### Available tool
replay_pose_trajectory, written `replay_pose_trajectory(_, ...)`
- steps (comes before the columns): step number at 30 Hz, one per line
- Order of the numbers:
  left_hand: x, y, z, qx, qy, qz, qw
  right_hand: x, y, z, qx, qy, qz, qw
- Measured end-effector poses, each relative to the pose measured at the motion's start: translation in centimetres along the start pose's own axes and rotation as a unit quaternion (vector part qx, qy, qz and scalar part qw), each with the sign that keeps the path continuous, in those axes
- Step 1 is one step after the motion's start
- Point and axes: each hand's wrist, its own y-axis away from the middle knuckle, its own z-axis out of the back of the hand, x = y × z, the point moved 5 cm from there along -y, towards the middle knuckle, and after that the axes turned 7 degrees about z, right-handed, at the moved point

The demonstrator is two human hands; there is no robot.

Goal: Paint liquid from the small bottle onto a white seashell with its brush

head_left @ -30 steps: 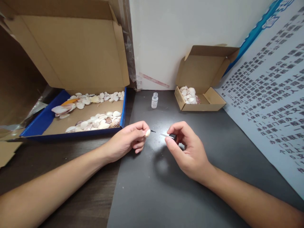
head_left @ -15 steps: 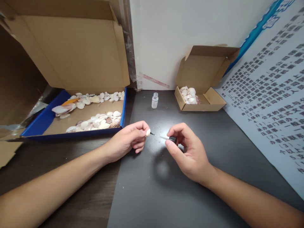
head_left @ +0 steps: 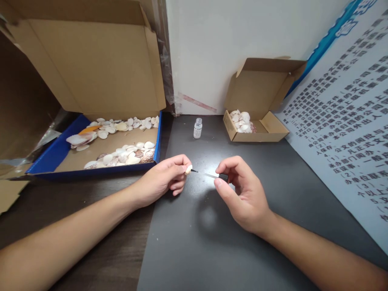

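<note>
Mid-frame: left hand [head_left: 163,180] pinches shell [head_left: 188,169], right hand [head_left: 242,194] pinches brush [head_left: 209,175], long axis level, tip touching shell's right side.

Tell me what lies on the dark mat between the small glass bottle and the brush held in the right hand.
Nothing: in the head view the dark mat is bare between the small glass bottle and the brush pinched in the right hand.

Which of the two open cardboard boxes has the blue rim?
The big flat box on the left, shells spread over its floor. The small box at the back right is plain brown, shells heaped in one corner.
</note>
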Motion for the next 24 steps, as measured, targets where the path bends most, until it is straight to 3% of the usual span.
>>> replay_pose_trajectory(4,0.04,-0.10,0.07,-0.006,-0.001,-0.001,1.000,-0.11,0.17,-0.18,0.023,-0.008,-0.001,1.000)
replay_pose_trajectory(24,0.21,-0.05,0.25,0.006,0.022,-0.005,1.000,-0.16,-0.11,-0.01,0.009,0.019,-0.011,1.000)
